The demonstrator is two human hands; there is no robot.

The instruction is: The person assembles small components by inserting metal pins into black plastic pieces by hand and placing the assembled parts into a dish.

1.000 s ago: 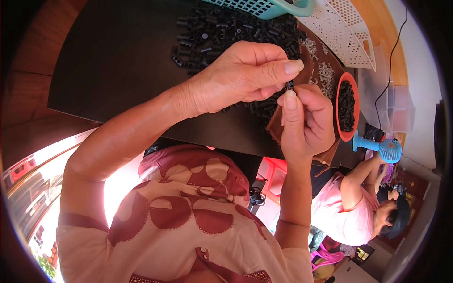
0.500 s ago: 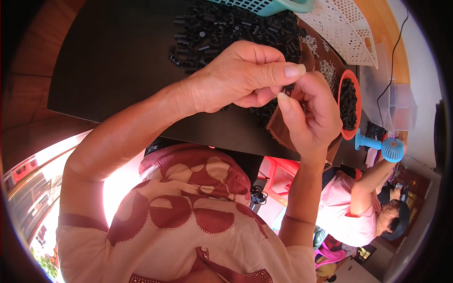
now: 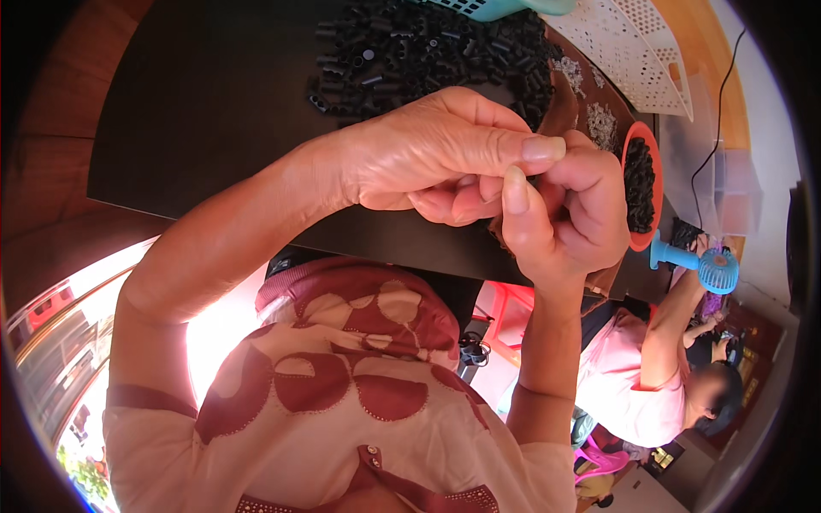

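two bare hands, both closed in pinch grips, meet over the table (image 3: 214,128). the left hand (image 3: 453,158) comes in from 8 o'clock, thumb pointing to 3 o'clock, remaining fingers curled beneath. the right hand (image 3: 571,214) comes up from 6 o'clock, thumb near upright, its tip just below the left thumb. between the fingertips: a small dark piece (image 3: 535,179), only a sliver exposed. hold judged to be shared by both hands; its long axis cannot be told, the fingers covering it.

governing relation: the piece lies just past 3 o'clock from the left palm and between 10 and 11 o'clock from the right palm, so neither hand is clearly nearer.

outward from the hands: a pile of black tubular parts (image 3: 428,56) at 11 o'clock, on the left hand's side; a brown cloth (image 3: 562,107) at 1 o'clock; small pale pieces (image 3: 601,126) at 2 o'clock; an orange bowl (image 3: 658,175) of black parts (image 3: 638,188) at 3 o'clock, nearer the right hand. farther off: a teal basket (image 3: 492,10) near 12 o'clock, a white perforated basket (image 3: 629,60) at 1, a blue fan (image 3: 717,271) at 4, a person in pink (image 3: 629,380) at 5.
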